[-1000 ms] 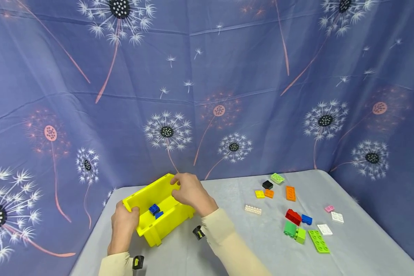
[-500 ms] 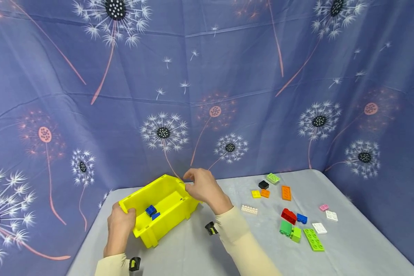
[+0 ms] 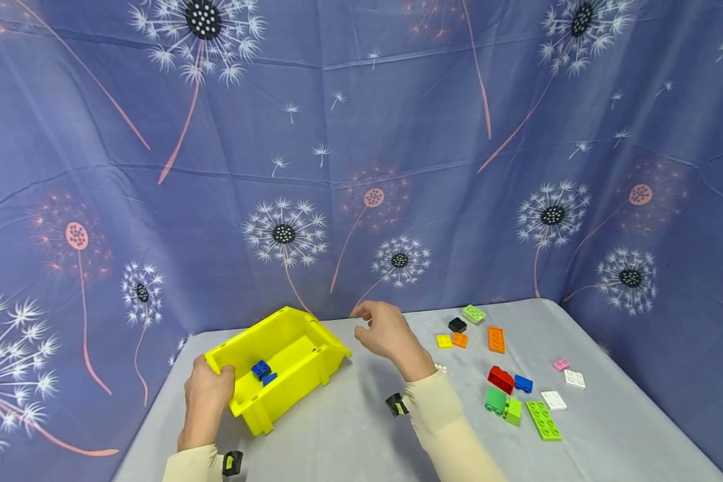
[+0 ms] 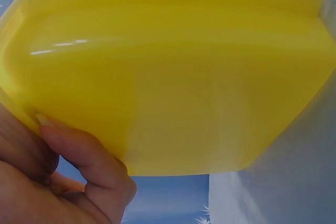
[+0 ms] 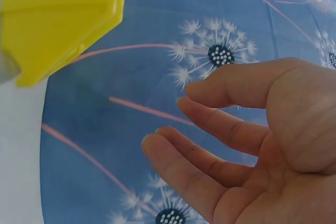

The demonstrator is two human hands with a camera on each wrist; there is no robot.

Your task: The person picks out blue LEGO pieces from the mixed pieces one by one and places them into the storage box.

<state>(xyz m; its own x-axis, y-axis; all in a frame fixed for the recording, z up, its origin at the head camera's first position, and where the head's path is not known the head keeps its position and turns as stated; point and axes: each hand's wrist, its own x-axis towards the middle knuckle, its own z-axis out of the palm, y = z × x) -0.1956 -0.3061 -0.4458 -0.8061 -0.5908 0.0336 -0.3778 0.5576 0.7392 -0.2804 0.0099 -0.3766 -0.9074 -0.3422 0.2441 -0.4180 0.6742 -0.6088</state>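
A yellow plastic bin [image 3: 289,395] stands at the left of the table, with blue toy bricks [image 3: 261,369] lying inside. My left hand [image 3: 207,398] grips its near-left end, thumb over the rim; the left wrist view shows curled fingers [image 4: 89,156] against the yellow wall. Just right of the bin, my right hand [image 3: 391,335] is in the air, apart from it. In the right wrist view its fingers [image 5: 184,166] are loosely bent with nothing between them, and the bin's corner [image 5: 63,19] shows at upper left.
Loose bricks lie on the right of the table: a red brick [image 3: 501,379], a green brick [image 3: 495,399], a long lime brick [image 3: 543,420], an orange brick [image 3: 496,339], a black brick [image 3: 457,325] and several others. A patterned blue cloth [image 3: 361,167] hangs behind the table.
My right hand has moved from over the bin's right end to the right, away from it. My left hand still grips the bin; the view has shifted slightly.
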